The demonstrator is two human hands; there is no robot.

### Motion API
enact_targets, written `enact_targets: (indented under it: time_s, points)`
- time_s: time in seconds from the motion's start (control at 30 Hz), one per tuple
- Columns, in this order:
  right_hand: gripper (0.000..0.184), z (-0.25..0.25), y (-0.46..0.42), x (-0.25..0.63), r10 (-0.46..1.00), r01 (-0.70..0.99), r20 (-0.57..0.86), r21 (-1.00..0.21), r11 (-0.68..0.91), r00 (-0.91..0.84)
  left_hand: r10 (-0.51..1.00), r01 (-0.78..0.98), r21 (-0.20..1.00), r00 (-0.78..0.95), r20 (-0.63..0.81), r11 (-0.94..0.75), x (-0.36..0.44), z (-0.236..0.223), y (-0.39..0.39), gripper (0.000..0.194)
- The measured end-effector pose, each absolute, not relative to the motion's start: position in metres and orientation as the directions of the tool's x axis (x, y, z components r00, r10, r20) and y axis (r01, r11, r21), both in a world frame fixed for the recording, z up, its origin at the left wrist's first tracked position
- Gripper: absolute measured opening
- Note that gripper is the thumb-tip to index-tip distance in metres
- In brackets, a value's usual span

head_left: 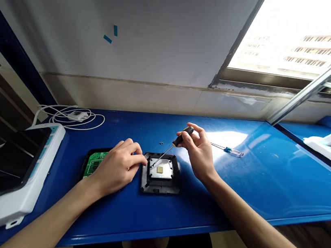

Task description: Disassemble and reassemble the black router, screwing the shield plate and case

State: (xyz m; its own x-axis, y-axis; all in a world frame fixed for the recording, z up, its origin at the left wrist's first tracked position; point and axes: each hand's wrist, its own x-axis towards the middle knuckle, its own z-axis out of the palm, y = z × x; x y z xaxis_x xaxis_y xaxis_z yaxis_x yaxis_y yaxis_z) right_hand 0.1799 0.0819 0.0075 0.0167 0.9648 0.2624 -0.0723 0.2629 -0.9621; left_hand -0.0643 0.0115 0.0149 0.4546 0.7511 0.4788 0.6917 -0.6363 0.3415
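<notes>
In my right hand [197, 149] is a screwdriver [178, 141] with a black and yellow handle, its shaft slanting down to the left. The tip meets the upper left corner of a silvery metal plate [161, 174], which lies inside a black plastic cover [156, 189]. A small tan square pad [159, 169] sits mid-plate. My left hand [121, 161] is closed, fingertips at the cover's left edge, steadying it. Partly behind this hand lies a green circuit board [94, 161] in a black shell.
Tiny screws [161, 142] lie beyond the cover on the blue table [127, 221]. Thin metal rods with blue parts [228, 150] are to the right. At left are a white power strip [45, 164], a dark phone [9, 159] and a coiled white cable [94, 122].
</notes>
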Motion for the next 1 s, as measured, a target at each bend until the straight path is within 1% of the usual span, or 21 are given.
enact_targets:
  time_s: [0.2,0.37,0.5,0.63,0.83,1.0]
  points:
    - [0.055,0.0096,0.0800,0.1780,0.964,-0.041,0.265,-0.963,0.265,0.016,0.721,0.684,0.287,0.511,0.467,-0.671,-0.0632,0.0135,0.0103,0.033]
    - [0.056,0.0095,0.0818,0.1764,0.964,-0.015,0.267,-0.964,0.267,0.013,0.714,0.686,0.266,0.526,0.461,-0.677,-0.0626,0.0128,0.0106,0.035]
    - [0.056,0.0101,0.0812,0.1750,0.962,-0.027,0.275,-0.961,0.275,0.001,0.717,0.690,0.257,0.538,0.443,-0.676,-0.0622,0.0129,0.0105,0.036]
    - [0.054,0.0106,0.0795,0.1750,0.960,-0.006,0.279,-0.960,0.279,-0.008,0.721,0.698,0.241,0.553,0.418,-0.675,-0.0624,0.0122,0.0107,0.036]
    - [0.052,0.0109,0.0790,0.1760,0.954,0.000,0.300,-0.954,0.300,-0.004,0.676,0.689,0.160,0.592,0.439,-0.707,-0.0608,0.0147,0.0100,0.037]
    - [0.048,0.0136,0.0738,0.1764,0.936,-0.004,0.351,-0.936,0.352,0.024,0.682,0.698,0.149,0.595,0.425,-0.701,-0.0605,0.0151,0.0091,0.038]
